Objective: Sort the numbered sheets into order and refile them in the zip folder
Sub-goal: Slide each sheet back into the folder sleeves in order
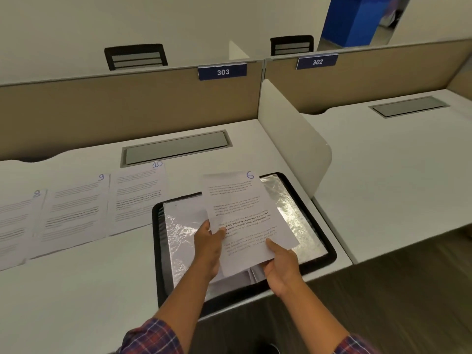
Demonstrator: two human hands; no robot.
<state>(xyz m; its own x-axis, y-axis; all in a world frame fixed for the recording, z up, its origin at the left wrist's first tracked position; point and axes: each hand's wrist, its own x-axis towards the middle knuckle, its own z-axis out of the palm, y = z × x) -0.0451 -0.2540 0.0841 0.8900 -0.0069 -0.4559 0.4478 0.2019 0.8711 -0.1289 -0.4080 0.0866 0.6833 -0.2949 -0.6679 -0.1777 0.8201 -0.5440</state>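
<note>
A printed sheet marked 6 is held tilted above the zip folder, a black-edged folder with a shiny silver face lying on the desk's right side. My left hand pinches the sheet's left edge. My right hand grips its lower right corner, thumb on top. More sheets lie under it on the folder, partly hidden. Sheets 8, 9 and 10 lie in a row on the desk to the left.
A grey cable hatch is set into the desk behind the sheets. A tan partition with a 303 sign closes the back. A white side divider stands at the right, with another desk beyond it.
</note>
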